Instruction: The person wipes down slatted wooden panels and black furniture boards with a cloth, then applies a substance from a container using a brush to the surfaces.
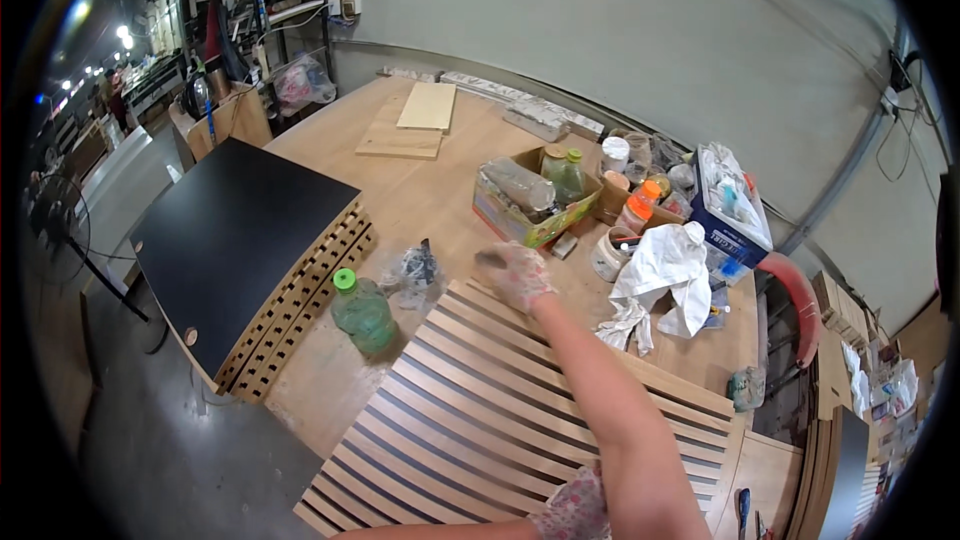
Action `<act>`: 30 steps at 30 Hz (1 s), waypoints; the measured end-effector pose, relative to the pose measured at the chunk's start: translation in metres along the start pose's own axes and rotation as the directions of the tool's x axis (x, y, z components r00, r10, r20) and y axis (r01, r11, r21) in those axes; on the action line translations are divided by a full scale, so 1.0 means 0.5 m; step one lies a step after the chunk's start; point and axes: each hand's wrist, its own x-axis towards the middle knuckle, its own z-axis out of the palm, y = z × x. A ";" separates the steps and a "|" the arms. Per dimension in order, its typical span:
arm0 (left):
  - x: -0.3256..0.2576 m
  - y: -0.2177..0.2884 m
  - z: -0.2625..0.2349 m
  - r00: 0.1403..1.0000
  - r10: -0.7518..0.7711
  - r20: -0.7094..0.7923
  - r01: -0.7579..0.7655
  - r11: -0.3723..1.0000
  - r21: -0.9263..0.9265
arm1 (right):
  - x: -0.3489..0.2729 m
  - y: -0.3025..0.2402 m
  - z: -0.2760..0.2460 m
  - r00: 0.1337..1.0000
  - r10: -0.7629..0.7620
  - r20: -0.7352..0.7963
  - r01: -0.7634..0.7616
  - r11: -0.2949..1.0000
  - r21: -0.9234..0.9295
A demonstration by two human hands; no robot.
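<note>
A slatted wooden panel, with pale strips and dark gaps, lies across the near part of the workbench. My right hand, in a floral-patterned glove, is at the panel's far edge. Its fingers are closed, with a dark grey patch at their tips; I cannot make out what they hold. Near the panel's close edge is my left hand, in a matching glove, partly behind my right forearm. Its fingers are hidden. Left of the panel stands a green plastic bottle, beside a crumpled clear plastic bag.
Black-topped slotted panels are stacked at the left. Beyond my right hand sits an open carton of bottles. A white cloth, an orange-capped bottle and a blue box crowd the right. Flat boards lie farther back.
</note>
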 end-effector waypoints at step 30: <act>0.007 0.027 -0.021 0.982 0.101 -0.160 -0.070 0.980 0.186 | -0.091 -0.018 -0.080 0.999 0.032 0.028 -0.029 0.995 -0.099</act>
